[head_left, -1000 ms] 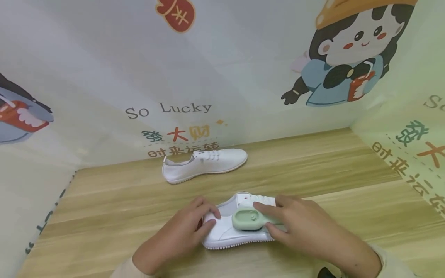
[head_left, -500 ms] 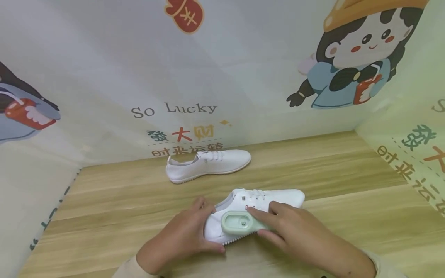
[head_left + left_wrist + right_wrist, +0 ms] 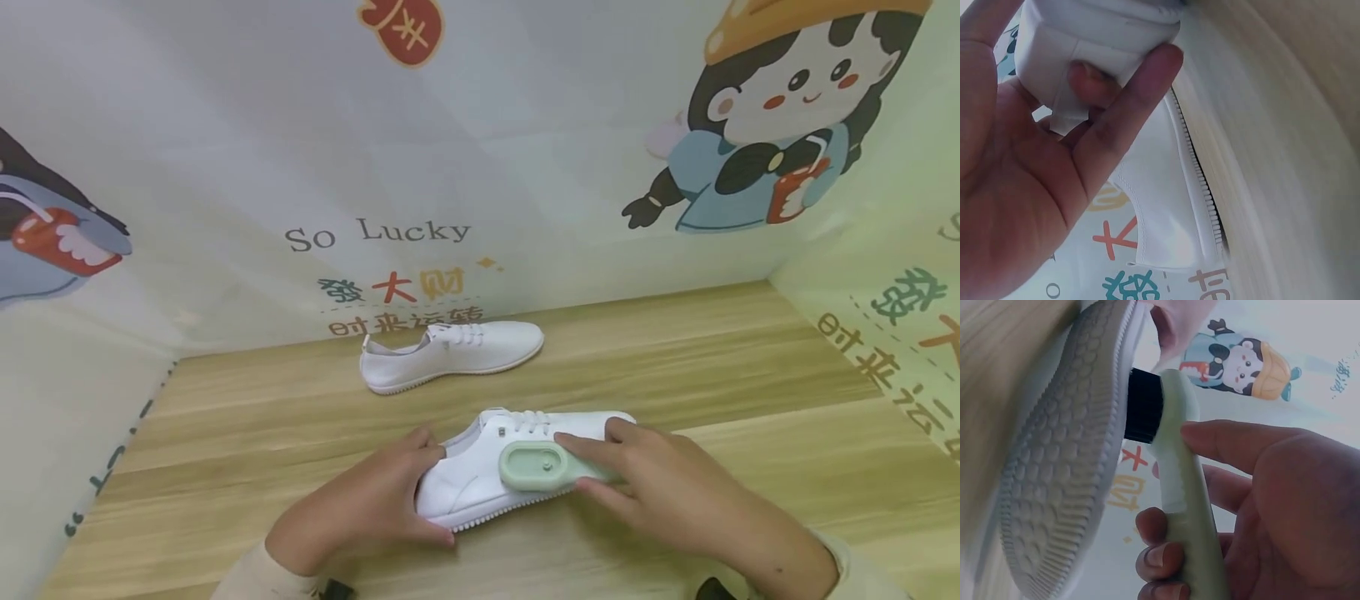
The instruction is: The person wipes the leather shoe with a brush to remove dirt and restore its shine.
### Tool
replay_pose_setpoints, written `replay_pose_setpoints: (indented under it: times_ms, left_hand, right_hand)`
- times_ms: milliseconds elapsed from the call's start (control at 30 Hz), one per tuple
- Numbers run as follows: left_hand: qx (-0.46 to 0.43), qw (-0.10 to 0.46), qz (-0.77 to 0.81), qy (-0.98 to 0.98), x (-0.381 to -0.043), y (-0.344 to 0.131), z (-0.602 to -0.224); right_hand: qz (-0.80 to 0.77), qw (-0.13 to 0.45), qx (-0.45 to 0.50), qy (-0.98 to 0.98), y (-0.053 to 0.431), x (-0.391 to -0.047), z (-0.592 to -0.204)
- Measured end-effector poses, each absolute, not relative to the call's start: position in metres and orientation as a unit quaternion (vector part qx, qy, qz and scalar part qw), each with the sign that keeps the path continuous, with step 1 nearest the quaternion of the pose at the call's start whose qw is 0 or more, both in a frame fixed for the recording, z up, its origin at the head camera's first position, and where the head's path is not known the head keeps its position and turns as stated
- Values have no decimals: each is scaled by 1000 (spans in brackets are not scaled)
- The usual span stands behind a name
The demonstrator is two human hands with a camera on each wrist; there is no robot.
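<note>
A white lace-up shoe [image 3: 450, 492] lies tilted near the front of the table, toe to the right. My left hand [image 3: 375, 496] grips it round the heel, thumb low by the sole; the left wrist view shows the heel [image 3: 1100, 37] between the fingers. In my right hand [image 3: 667, 487] is a pale green brush [image 3: 534, 465], its handle [image 3: 1194, 531] wrapped by curled fingers. Its black bristles [image 3: 1143, 406] meet the shoe's near side. The shoe's studded sole [image 3: 1063, 462] faces the right wrist camera.
A second white shoe [image 3: 487, 348] stands at the back, close to the printed wall sheet [image 3: 525, 183]. It also shows behind the held heel in the left wrist view. More printed sheet [image 3: 900, 275] closes off the right side of the wooden table [image 3: 247, 417].
My left hand has shifted to wrap the heel, and the shoe has tilted and slid left. The brush went left along the shoe's side, then back right. The rear shoe stayed put.
</note>
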State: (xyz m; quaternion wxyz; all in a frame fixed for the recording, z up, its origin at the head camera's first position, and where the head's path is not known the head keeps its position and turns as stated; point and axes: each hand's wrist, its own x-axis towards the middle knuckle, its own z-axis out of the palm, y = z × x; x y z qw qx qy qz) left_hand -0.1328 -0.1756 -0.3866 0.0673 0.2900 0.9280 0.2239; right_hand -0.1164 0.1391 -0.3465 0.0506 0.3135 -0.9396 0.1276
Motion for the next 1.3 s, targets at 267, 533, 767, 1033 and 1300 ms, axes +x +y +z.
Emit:
replay_pose_setpoints:
  times_ms: [267, 533, 767, 1033, 1300]
  left_hand:
    - [296, 108, 263, 912, -138, -188, -385]
    - [284, 102, 288, 909, -138, -194, -384]
    - [256, 81, 246, 931, -135, -185, -386]
    - [248, 89, 312, 913, -136, -187, -388]
    - [255, 100, 337, 901, -144, -192, -389]
  right_hand:
    - [129, 70, 313, -938, 145, -117, -340]
    - [150, 61, 330, -930, 137, -114, -346]
    - [148, 79, 338, -926, 130, -111, -355]
    - [125, 156, 366, -909, 118, -110, -371]
    - [142, 187, 380, -895, 101, -111, -379]
